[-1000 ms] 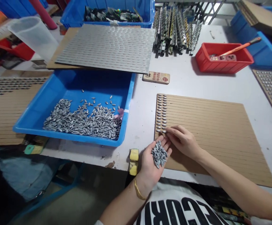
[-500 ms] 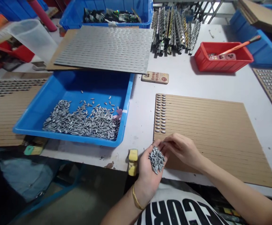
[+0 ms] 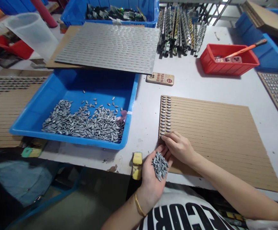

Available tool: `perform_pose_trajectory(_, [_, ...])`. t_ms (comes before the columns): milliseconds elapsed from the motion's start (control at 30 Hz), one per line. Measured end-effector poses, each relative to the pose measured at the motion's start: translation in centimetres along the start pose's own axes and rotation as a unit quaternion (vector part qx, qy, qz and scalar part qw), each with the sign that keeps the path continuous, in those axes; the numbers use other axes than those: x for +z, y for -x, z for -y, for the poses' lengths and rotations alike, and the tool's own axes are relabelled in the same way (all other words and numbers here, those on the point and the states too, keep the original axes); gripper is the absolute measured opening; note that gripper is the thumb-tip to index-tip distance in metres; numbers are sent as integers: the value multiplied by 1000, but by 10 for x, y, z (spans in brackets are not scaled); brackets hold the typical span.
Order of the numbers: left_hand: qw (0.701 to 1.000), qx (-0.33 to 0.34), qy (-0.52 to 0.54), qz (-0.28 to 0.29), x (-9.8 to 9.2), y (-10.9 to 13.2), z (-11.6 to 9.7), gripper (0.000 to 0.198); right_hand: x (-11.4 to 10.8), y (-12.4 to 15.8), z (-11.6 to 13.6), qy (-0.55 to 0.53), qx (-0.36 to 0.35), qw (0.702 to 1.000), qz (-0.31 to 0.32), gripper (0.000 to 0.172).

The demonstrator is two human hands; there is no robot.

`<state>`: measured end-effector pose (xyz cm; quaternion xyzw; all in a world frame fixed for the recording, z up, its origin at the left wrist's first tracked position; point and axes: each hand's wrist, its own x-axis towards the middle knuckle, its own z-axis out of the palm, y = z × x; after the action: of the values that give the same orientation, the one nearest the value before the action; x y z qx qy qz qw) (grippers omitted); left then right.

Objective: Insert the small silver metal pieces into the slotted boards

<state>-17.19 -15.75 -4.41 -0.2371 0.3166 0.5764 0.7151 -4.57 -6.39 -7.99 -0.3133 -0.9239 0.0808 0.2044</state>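
Pellets (image 3: 160,166) in cupped left grip (image 3: 150,175), right grip (image 3: 180,148) curled, hold unclear, at white table (image 3: 146,115).

Bright, cool light here, seemingly from overhead, washing over the white tabletop (image 3: 189,83) beyond the fingers of the right hand (image 3: 180,148)! Right beneath those fingers, soft shade darkens the grooved cardboard (image 3: 220,134); to their left, tiny highlights glint off the silver pieces (image 3: 88,123). Farther off, the blue tray (image 3: 127,127) sinks into shadow under the silver sheet (image 3: 110,48), itself streaked with glare. Below and left of the fingers, the floor (image 3: 93,198) goes dim. Far left of them, the clear cup (image 3: 33,35) leans, stretched by the wide lens, its outlines soft.
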Motion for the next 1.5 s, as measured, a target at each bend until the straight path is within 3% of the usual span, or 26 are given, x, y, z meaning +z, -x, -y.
perform_pose_trajectory(167, [1000,-8,1,15,-1,0,-1,30,-8,-1,3,31,11,998,56,20])
perform_pose_trajectory(367, [999,-20,10,31,-2,0,-1,28,-14,-2,7,22,23,998,51,24])
perform_pose_trajectory(500, [999,-15,27,8,-3,-1,-1,23,-26,-5,15,-66,45,997,22,24])
perform_pose_trajectory(667, [999,5,32,-26,-5,-5,0,17,-38,-9,23,-153,-4,985,85,21])
perform_pose_trajectory(833, [999,7,15,-43,-2,-5,4,9,-41,-5,34,-261,14,964,49,13])
perform_pose_trajectory(1000, [1000,-10,-10,-11,3,-4,5,15,-48,11,43,-369,130,920,11,7])
perform_pose_trajectory(1167, [1000,-22,0,17,13,5,-10,23,-46,22,18,-380,288,878,-34,12])
perform_pose_trajectory(1233, [1000,0,6,6,17,7,-15,23,-42,21,7,-356,307,882,-30,15])
perform_pose_trajectory(1333, [999,9,17,-30,17,6,-19,19,-33,17,0,-309,278,910,-16,15])
perform_pose_trajectory(1500, [999,-15,24,23,14,6,-24,17,-17,6,2,-216,190,956,-48,11])
